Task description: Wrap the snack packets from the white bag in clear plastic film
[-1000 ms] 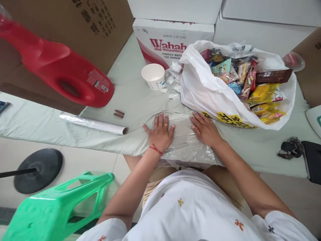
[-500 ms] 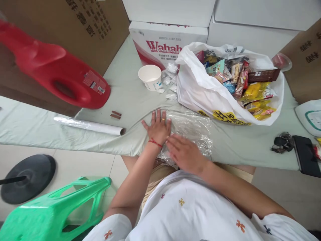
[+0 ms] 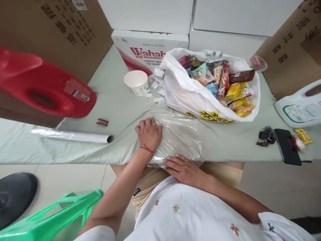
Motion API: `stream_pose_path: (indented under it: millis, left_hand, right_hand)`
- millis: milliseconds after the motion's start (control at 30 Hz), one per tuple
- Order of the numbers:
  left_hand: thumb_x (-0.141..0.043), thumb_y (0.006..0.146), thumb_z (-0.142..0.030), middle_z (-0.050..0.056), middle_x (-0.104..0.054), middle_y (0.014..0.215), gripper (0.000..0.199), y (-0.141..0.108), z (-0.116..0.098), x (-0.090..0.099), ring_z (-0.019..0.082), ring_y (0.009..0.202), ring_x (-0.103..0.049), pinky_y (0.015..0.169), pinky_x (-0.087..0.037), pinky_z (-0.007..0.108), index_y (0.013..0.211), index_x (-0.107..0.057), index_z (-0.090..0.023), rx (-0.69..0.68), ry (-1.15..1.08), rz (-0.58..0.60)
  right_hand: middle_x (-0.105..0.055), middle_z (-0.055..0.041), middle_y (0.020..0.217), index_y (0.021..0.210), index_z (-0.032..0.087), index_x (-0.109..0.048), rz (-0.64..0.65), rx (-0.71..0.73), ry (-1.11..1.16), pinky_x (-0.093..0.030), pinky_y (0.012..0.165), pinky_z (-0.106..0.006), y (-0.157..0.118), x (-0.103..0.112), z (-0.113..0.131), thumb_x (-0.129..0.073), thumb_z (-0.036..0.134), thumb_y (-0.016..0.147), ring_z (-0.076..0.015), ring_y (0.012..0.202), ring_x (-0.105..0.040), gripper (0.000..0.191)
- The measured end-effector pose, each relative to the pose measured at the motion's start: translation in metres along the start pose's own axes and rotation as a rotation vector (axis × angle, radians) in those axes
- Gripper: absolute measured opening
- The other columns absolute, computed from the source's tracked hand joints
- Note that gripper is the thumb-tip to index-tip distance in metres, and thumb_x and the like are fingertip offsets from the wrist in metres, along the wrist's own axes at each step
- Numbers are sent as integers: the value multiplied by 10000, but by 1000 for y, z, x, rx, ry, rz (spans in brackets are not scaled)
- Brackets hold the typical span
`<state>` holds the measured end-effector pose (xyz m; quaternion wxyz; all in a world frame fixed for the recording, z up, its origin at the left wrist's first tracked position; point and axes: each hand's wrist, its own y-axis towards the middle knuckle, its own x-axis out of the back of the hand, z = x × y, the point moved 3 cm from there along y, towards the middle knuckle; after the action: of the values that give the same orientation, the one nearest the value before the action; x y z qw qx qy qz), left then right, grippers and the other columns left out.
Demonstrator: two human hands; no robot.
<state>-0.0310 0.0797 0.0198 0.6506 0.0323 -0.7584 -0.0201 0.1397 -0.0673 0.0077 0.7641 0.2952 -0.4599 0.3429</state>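
While I see the clear film [image 3: 179, 134] already spread on the counter [image 3: 225, 144], just below the frame's centre, creases are left in it; the right hand [image 3: 184, 171] lies flat, fingers extended, at its near edge, and I cannot tell whether the curled left hand [image 3: 149, 135] pinches its left side.

Right fingers [image 3: 173, 163] rest on crinkled clear plastic film [image 3: 179, 134].

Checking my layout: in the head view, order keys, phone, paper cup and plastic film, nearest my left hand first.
1. Plastic film, at your left hand's thumb side
2. Paper cup, beyond it, slightly left
3. Keys, well to the right
4. Phone, just right of the keys
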Motion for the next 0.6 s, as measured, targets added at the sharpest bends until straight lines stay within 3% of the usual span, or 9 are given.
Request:
stream_pose_path:
  millis: [67, 133, 233, 300, 367, 467, 533, 600]
  left_hand:
    - [-309, 1060, -461, 248, -499, 1593, 656, -1, 1, -3, 430, 1560, -294, 1247, -202, 687, 1549, -509, -72, -32, -1, -19]
    - [-270, 1068, -479, 218, -411, 1676, 681, 1, 4, -7, 409, 1620, -183, 1259, -108, 740, 1585, -460, -79, -30, -1, -2]
    - [-204, 1074, -517, 218, -312, 1726, 732, 6, 5, -12, 393, 1631, -188, 1221, -113, 812, 1634, -370, -75, 1, 1, 93]
    - [-190, 1072, -531, 227, -281, 1733, 749, 8, 4, -13, 385, 1629, -212, 1209, -133, 826, 1642, -350, -73, 9, 12, 126]
    - [-199, 1069, -532, 233, -275, 1732, 754, 9, 3, -13, 385, 1629, -213, 1207, -139, 827, 1641, -348, -65, 3, 24, 128]
    - [-233, 1064, -526, 238, -291, 1726, 749, 8, 2, -12, 390, 1623, -229, 1227, -149, 797, 1635, -361, -59, 1, 29, 111]
    - [-252, 1061, -520, 236, -304, 1723, 740, 8, 2, -12, 386, 1620, -241, 1245, -153, 768, 1632, -375, -65, 0, 28, 98]
    - [-264, 1058, -520, 232, -313, 1721, 737, 8, 3, -12, 385, 1619, -247, 1255, -156, 752, 1628, -384, -69, -5, 22, 90]
  right_hand:
    - [-665, -50, 1479, 1271, 199, -727, -90, -24, 85, -505, 1169, -325, -13, 41, -10, -512, 229, 1067, -170, 1369, -618, 298]
    - [-754, -52, 1324, 1220, 223, -739, -287, -210, 112, -578, 1035, -287, -29, 100, -37, -479, 248, 1077, -154, 1188, -719, 298]
    - [-802, -60, 1069, 1159, 243, -734, -651, -688, -91, -600, 927, -385, -52, 194, -107, -485, 370, 1076, -224, 979, -758, 291]
    - [-781, -105, 1096, 1155, 212, -719, -697, -854, -256, -566, 966, -466, -48, 237, -161, -532, 462, 1042, -286, 1029, -725, 333]
    - [-738, -169, 1208, 1217, 159, -681, -625, -926, -318, -518, 1026, -541, -28, 259, -216, -584, 543, 1001, -355, 1198, -647, 451]
    - [-655, -272, 1324, 1247, 55, -639, -450, -1043, -330, -408, 1112, -645, 13, 261, -279, -784, 593, 841, -450, 1370, -493, 689]
    - [-645, -290, 1326, 1230, 34, -636, -384, -1132, -260, -377, 1128, -667, 35, 257, -302, -930, 523, 687, -456, 1349, -509, 787]
    - [-672, -271, 1278, 1186, 38, -641, -392, -1214, -107, -440, 1075, -629, 45, 258, -310, -989, 416, 607, -397, 1221, -611, 774]
